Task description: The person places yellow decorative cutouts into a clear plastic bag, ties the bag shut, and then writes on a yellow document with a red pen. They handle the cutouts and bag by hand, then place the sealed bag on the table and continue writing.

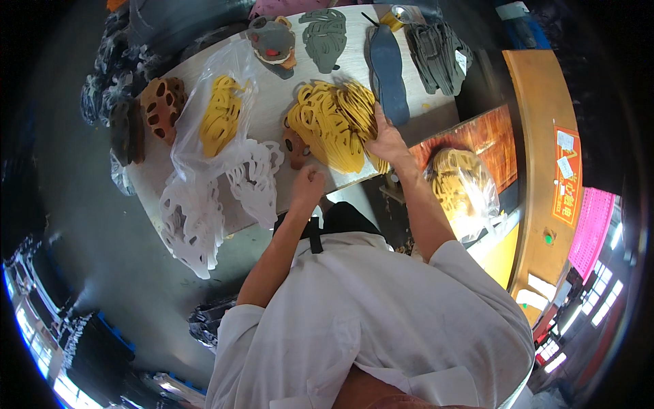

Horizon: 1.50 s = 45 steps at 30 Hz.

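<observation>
A fanned stack of yellow openwork cutouts (327, 129), shaped like shoe uppers, lies at the near edge of the table. My right hand (388, 143) grips the right side of this stack, fingers along its edge. My left hand (310, 183) is closed just below the stack's left side; whatever its curled fingers hold, if anything, is hidden. Right beside it, partly under the yellow stack, is a brown perforated piece (295, 148). A dark blue sole-shaped piece (388, 75) lies beyond my right hand.
On the table (272, 102) are a clear bag (235, 65) with yellow cutouts, white cutouts (194, 221) overhanging the near edge, brown pieces (163, 109), grey-green stacks (436, 58) and a roll of tape (398, 17). A bagged yellow bundle (458, 180) sits lower right beside an orange-brown cabinet (538, 150).
</observation>
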Tool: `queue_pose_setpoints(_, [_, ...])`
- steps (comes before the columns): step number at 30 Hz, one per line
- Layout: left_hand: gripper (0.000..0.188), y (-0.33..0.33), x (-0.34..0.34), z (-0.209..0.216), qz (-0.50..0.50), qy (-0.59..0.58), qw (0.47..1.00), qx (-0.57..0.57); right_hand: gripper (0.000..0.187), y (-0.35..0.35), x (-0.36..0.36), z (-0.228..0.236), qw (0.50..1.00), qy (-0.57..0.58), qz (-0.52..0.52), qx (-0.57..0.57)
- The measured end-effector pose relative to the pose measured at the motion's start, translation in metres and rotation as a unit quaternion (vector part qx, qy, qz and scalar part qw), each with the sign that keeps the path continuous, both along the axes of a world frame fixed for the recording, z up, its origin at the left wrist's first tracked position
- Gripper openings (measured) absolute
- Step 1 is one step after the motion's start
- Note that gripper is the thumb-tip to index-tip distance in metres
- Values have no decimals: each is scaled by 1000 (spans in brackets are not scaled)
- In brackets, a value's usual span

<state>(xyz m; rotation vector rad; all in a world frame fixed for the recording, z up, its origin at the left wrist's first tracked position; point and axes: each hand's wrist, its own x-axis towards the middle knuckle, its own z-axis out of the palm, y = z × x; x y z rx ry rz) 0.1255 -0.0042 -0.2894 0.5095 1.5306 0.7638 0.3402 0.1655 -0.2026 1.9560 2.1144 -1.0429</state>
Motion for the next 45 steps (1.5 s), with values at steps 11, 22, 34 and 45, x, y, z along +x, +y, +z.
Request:
queue_pose_setpoints(11, [51,13,26,75,-59,-74,987,129,86,34,-14,43,992,-121,-8,22])
queue_pose_setpoints(22, [65,54,36,151,165,-450,860,173,98,-65,-50,186,951,38,284,113])
queue_pose_setpoints(34, [75,-15,-13,173,172,-445,875,84,84,-85,-31,49,623,585,-225,-468])
queue_pose_setpoints(45, [64,-15,-84,199,90,43,994,42,65,-89,-111,88,578,665,-160,-446])
